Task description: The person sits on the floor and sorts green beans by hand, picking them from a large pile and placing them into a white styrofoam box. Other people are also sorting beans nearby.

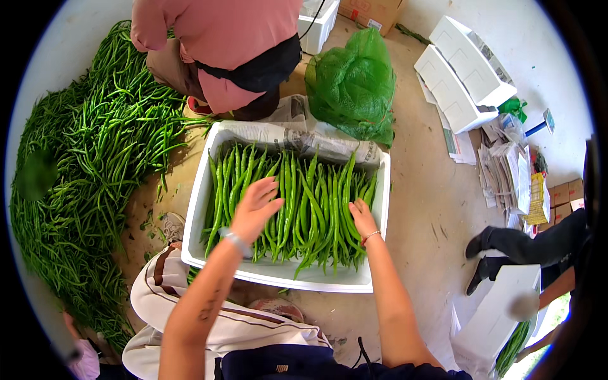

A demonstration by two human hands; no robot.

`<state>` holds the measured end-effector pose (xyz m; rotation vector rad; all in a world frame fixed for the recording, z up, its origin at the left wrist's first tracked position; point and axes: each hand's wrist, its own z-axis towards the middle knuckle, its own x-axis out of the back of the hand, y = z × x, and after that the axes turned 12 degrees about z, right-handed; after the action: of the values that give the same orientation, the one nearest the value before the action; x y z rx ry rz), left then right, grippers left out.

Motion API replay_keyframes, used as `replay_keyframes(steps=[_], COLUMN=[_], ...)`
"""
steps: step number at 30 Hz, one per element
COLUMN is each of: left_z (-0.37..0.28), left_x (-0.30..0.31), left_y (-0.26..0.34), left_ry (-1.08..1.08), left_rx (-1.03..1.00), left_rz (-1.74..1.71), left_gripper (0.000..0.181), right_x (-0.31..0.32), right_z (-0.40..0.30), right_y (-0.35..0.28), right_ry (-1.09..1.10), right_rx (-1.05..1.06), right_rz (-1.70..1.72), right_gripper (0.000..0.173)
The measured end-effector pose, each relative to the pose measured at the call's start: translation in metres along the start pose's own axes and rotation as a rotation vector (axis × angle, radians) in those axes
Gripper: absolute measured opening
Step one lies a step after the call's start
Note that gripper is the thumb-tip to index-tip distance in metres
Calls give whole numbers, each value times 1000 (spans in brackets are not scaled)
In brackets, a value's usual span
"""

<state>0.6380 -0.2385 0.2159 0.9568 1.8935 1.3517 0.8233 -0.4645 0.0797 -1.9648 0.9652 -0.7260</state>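
Long green chili peppers (304,209) lie side by side in a white foam box (285,278) before me, its far inner side lined with newspaper (304,137). My left hand (259,206) is over the peppers left of the middle, fingers apart, with nothing held. Near the box's right wall, my right hand (363,218) rests at the peppers with its fingertips touching them; whether it grips any is hidden.
A large heap of green peppers (109,128) spreads at the left. A person in pink (237,38) is beyond the box, beside a green mesh sack (351,85). Foam boxes (456,90) and stacked newspapers (506,171) stand right. Another person's legs (527,242) are at lower right, near another foam box (494,313).
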Motion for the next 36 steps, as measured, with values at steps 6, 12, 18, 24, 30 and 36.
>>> replay_keyframes(steps=[6, 12, 18, 24, 30, 36], left_z=[-150, -205, -228, -237, -268, -288], left_x=[107, 135, 141, 140, 156, 160], left_y=[48, 29, 34, 34, 22, 7], left_ry=[360, 555, 605, 650, 719, 784], left_rx=[20, -11, -69, -125, -128, -91], left_rz=[100, 31, 24, -71, -90, -107], left_gripper=[26, 22, 19, 19, 19, 19], right_x=[-40, -43, -57, -134, -103, -100], right_z=[-52, -56, -88, -70, -36, -113], right_y=[-11, -5, -22, -10, -23, 10], right_ry=[-19, 7, 52, -480, -403, -811], right_rx=[209, 305, 751, 688, 864, 1167], right_rz=[-378, -795, -859, -1170, -1106, -1115], right_gripper=[58, 55, 34, 28, 30, 33])
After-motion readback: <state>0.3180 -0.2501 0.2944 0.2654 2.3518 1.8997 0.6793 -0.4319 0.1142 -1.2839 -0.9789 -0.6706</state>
